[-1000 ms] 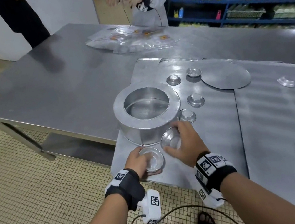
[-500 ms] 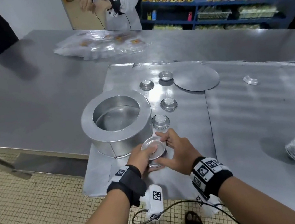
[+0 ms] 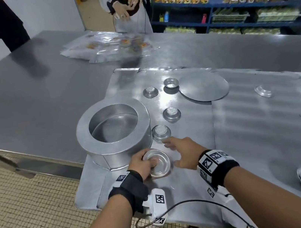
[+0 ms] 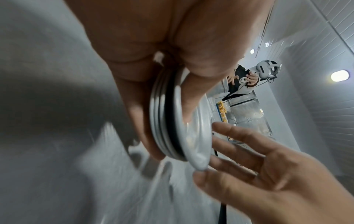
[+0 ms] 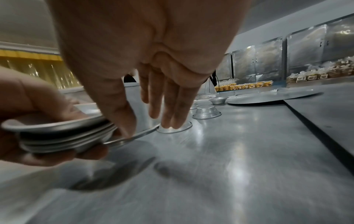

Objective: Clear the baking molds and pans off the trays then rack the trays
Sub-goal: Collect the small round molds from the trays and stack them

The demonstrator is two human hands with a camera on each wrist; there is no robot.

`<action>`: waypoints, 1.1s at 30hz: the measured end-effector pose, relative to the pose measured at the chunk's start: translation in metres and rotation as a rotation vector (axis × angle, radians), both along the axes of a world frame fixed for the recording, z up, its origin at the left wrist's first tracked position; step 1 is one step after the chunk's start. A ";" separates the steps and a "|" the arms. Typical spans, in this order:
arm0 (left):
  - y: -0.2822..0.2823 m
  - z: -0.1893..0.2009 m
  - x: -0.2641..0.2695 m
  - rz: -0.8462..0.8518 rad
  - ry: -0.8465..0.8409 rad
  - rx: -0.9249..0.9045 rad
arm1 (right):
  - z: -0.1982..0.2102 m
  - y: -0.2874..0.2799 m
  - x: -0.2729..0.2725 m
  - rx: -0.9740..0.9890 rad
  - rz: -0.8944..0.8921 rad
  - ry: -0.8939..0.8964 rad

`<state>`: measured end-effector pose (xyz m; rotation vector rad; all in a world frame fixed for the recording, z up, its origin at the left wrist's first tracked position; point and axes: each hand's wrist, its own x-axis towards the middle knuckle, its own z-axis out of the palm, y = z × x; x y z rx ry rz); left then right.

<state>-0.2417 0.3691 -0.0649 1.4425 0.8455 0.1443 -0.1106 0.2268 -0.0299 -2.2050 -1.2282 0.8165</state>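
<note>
The left hand (image 3: 141, 164) grips a nested stack of shallow round metal molds (image 3: 157, 164), thumb on top and fingers curled beneath, seemingly to gather more onto it. It hovers over the flat metal tray (image 3: 190, 143) near the table's near edge, just beside the large round metal cake pan (image 3: 114, 133). The right hand (image 3: 185, 152) is empty, fingers spread toward the nearest upturned small metal mold (image 3: 161, 132). Open tray lies to its right.
</note>
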 end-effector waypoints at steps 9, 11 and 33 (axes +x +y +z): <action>0.004 -0.006 -0.002 0.047 0.038 0.070 | -0.023 0.054 0.044 -0.088 -0.075 -0.283; 0.003 -0.004 -0.004 0.049 0.036 0.061 | -0.028 0.066 0.049 -0.101 -0.078 -0.312; -0.007 -0.003 0.000 0.078 0.143 -0.064 | -0.002 0.062 0.039 -0.009 -0.264 -0.214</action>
